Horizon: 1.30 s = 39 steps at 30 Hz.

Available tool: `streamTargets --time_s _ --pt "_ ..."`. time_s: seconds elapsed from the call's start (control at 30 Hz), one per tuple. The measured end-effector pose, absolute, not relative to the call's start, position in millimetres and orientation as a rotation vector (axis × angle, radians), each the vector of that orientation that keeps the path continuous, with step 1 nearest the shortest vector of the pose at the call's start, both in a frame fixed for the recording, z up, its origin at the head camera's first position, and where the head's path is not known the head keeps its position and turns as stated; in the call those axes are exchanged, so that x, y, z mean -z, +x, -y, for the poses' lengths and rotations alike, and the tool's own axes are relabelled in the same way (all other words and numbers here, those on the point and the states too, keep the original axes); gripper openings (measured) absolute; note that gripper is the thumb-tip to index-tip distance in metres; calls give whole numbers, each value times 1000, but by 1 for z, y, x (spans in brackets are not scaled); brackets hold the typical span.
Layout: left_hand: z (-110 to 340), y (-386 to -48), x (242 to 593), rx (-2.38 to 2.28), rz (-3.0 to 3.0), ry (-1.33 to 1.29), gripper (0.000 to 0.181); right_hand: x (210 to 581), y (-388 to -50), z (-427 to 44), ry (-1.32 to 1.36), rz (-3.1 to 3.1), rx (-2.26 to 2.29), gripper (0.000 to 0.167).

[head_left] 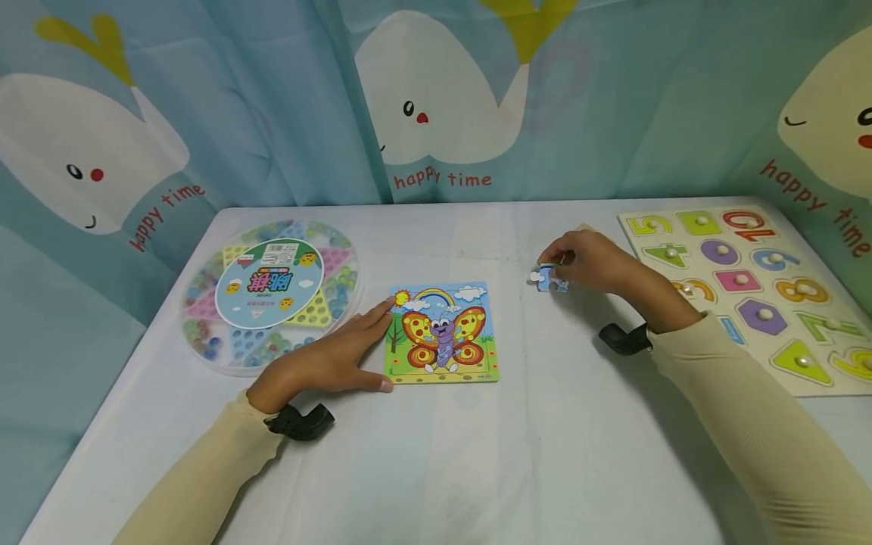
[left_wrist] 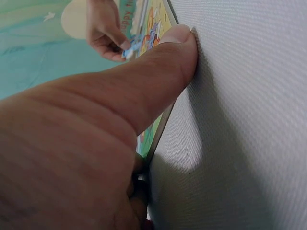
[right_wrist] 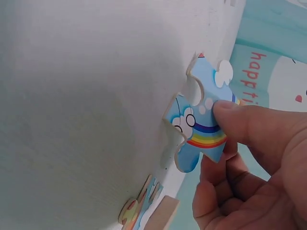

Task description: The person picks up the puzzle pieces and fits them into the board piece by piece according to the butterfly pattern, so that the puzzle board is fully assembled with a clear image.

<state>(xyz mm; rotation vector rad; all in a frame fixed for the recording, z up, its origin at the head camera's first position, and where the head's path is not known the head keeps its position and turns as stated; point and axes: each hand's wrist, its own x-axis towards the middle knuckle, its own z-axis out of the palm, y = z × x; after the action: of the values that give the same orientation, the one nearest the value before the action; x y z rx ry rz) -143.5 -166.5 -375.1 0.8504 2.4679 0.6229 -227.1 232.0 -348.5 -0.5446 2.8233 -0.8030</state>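
Note:
My right hand (head_left: 591,259) pinches a blue jigsaw piece (right_wrist: 199,120) between thumb and fingers, just above the white table. A rainbow, white clouds and part of a cartoon face are printed on that piece. My left hand (head_left: 341,352) rests at the left side of a square butterfly puzzle board (head_left: 443,333). Its fingers are straight, touching the upper left edge, while the thumb (left_wrist: 177,48) lies at the near left corner. More wooden puzzle pieces (right_wrist: 144,203) show near the right hand in the right wrist view; the hand mostly hides them in the head view.
On the left stands a round, clear Chinese checkers box (head_left: 269,295) with coloured marbles, close to the left hand. A number and shape peg board (head_left: 749,288) lies on the right, beside the right forearm. A blue whale-print curtain (head_left: 436,91) hangs behind the table.

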Motion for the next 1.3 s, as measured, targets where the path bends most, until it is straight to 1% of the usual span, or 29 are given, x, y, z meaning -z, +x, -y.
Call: streamTargets --time_s 0.33,0.53,0.97,1.2,1.3 --pt "167 -143 376 -631 -2470 858 105 344 -224 -234 -645 -2774 863 18" --pt "167 -144 376 -627 -2472 855 105 343 -225 -229 -639 -2770 893 20" --pt "166 -145 374 -625 -2465 868 105 340 -227 -204 -606 -2791 1010 18" --pt "166 -144 373 -607 -2467 845 105 338 -229 -186 -628 -2744 1038 19" --pt "166 -144 374 -612 -2467 850 106 337 -231 -178 -677 -2737 1022 20"
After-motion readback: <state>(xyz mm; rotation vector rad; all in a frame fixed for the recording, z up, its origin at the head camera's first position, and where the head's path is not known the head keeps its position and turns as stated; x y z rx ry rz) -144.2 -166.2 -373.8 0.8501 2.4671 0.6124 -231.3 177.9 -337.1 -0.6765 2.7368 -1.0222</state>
